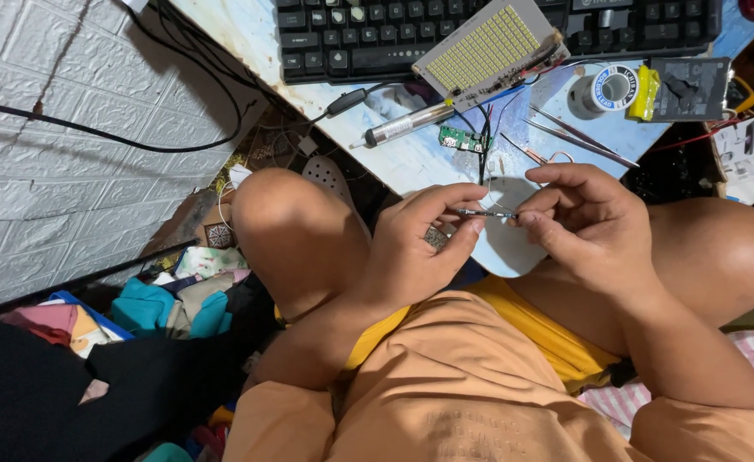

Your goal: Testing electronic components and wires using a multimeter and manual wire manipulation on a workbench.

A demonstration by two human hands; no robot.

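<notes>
I see my left hand (pixel 415 248) and right hand (pixel 578 227) meeting over my lap at the near table (pixel 411 158) edge, fingertips of both pinched together on the ends of a thin metal piece (pixel 486 212) with black wires (pixel 483 141) running up from it. I judge the work mid-way: the small green board (pixel 459 139), soldering iron (pixel 411 124), tweezers (pixel 578 137) and solder spool (pixel 608 88) lie far on the table, untouched. What the piece is stays too small to tell; the keyboard (pixel 377 34) and LED panel (pixel 488 47) are cut off.
</notes>
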